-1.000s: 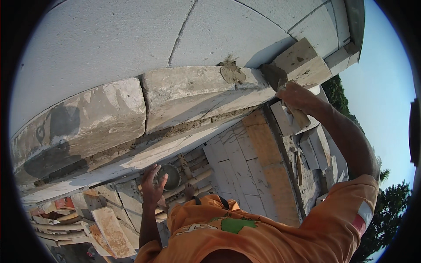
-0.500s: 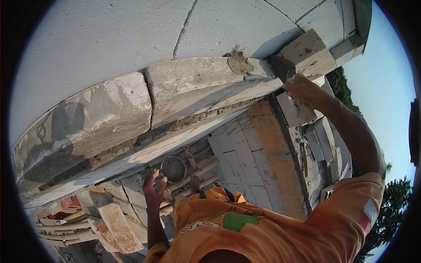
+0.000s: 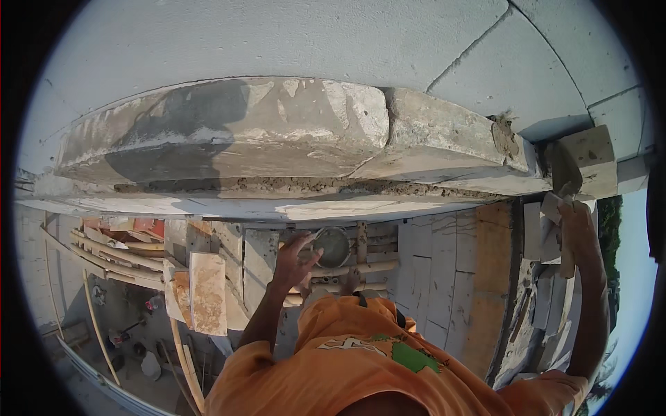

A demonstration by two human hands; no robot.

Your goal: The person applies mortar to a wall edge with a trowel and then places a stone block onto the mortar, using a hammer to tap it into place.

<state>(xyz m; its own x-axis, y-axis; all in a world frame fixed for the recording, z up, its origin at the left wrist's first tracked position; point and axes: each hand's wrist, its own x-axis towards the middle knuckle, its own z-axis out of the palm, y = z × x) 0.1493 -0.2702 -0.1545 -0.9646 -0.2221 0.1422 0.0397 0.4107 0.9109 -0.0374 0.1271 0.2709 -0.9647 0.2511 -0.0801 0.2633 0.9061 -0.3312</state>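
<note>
My right hand (image 3: 581, 229) is closed around the handle of a trowel (image 3: 565, 168). The mortar-smeared blade sits at the gap between a row of grey blocks (image 3: 444, 132) and a separate end block (image 3: 593, 154). A lump of wet mortar (image 3: 506, 137) clings to the row's top near that gap. My left hand (image 3: 295, 260) hangs below the wall, empty, with its fingers apart. Beside it, lower down, stands a round bucket (image 3: 348, 246) with grey mortar in it.
A tall pale block wall (image 3: 277, 48) rises behind the row. Bamboo poles (image 3: 371, 267) form a platform at my feet. Loose boards (image 3: 208, 291) lie at left, above a drop to cluttered ground (image 3: 139, 347). Broken block pieces (image 3: 551, 298) are stacked at right.
The view has swung round, so the block row now lies nearly level and the trowel appears farther right. The trowel stays at the gap; my left hand remains empty near the bucket.
</note>
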